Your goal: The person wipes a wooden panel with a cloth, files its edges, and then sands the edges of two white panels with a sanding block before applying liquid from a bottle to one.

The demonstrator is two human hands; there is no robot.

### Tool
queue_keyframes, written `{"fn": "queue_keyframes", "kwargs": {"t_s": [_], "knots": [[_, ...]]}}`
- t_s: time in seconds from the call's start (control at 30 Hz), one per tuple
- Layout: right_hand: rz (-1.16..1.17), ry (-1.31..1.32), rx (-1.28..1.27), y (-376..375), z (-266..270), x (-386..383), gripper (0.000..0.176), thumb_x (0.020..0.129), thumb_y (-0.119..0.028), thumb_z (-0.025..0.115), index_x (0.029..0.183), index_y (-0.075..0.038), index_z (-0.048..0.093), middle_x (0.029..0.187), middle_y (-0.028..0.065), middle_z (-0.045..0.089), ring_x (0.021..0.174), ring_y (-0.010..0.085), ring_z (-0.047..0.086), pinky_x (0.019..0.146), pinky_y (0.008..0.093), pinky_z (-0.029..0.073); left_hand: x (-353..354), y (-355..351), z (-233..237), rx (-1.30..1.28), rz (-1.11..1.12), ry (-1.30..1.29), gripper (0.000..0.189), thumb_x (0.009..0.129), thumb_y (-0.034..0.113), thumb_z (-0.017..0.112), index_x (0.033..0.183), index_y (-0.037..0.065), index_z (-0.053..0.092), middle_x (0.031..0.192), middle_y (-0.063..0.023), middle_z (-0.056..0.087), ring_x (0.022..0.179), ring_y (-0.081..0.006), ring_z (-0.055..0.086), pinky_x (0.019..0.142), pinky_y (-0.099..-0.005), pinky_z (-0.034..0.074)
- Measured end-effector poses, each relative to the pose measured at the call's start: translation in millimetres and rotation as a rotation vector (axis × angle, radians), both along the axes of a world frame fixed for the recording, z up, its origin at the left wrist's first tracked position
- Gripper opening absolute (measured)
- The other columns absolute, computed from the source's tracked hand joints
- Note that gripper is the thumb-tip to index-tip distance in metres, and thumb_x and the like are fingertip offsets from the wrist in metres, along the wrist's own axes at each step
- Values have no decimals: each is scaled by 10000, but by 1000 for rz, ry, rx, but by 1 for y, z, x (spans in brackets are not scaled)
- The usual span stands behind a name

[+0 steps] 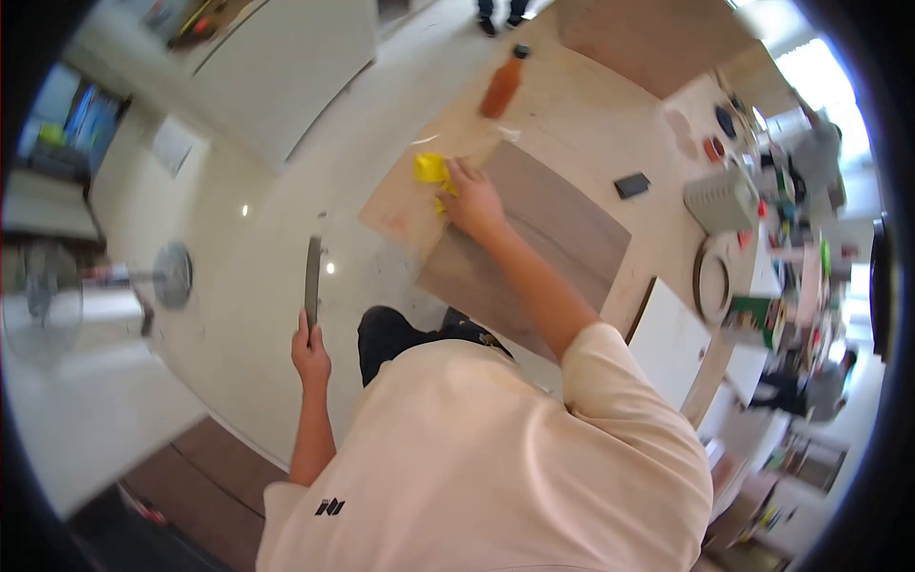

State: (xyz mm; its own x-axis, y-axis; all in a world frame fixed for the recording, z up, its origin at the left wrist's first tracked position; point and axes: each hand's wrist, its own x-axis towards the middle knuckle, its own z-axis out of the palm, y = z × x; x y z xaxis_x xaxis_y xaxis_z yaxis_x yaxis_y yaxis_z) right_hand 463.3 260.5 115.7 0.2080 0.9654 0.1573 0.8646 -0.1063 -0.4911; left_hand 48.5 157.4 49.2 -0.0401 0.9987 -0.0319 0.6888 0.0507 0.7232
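Note:
My left hand [310, 355] is closed around the lower end of a long, narrow dark strip [313, 276], held upright over the pale floor. On the workbench, my right hand [472, 198] has its fingers on a crumpled yellow cloth or wrapper [431, 169], at the bench's left edge. Part of the yellow thing lies hidden under the fingers. A flat brown-grey board [562, 229] lies beneath my right forearm. Farther back on the bench stands or lies a bottle of orange-red liquid [502, 88] with a dark cap.
A dark rectangular object [632, 185] lies right of the board, near a light basket [720, 200]. A white panel [669, 341] is at the lower right. Two people are at the far right; another person's feet [500, 23] show at the top. A fan [172, 275] stands left.

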Motion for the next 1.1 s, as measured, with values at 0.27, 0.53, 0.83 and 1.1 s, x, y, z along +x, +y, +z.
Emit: {"fn": "queue_keyframes", "kwargs": {"t_s": [0.27, 0.53, 0.83, 1.1], "knots": [[-270, 198, -56, 39, -35, -25, 321, 835, -68, 632, 1155, -78, 656, 1129, 169, 625, 1006, 381, 643, 818, 454, 537, -30, 117, 27, -129, -323, -221, 462, 1022, 118, 552, 1463, 2, 474, 1381, -189, 583, 1215, -222, 569, 1028, -306, 422], [-730, -57, 86, -131, -30, -145, 253, 854, -114, 616, 1101, -79, 658, 1051, 114, 581, 884, 335, 590, 809, 435, 464, -64, 247, 32, -190, -717, -147, 456, 1023, 115, 550, 1452, -20, 476, 1414, -191, 564, 1255, -224, 555, 1055, -304, 409], [-1630, -258, 170, -321, -66, -77, 203, 879, -119, 559, 995, -24, 696, 882, 158, 641, 891, 379, 618, 767, 489, 482, 41, 311, 78, -143, -1064, -121, 452, 1023, 100, 543, 1448, -36, 472, 1406, -176, 577, 1254, -215, 557, 1065, -307, 404], [-1996, 920, 999, -306, -74, -66, 278, 968, -248, 645, 939, 25, 692, 790, 80, 691, 696, 165, 655, 607, 326, 517, 65, 284, 80, -268, -1182, -235, 448, 1016, 65, 546, 1442, -52, 472, 1407, -162, 574, 1226, -174, 548, 1040, -286, 406]]}}
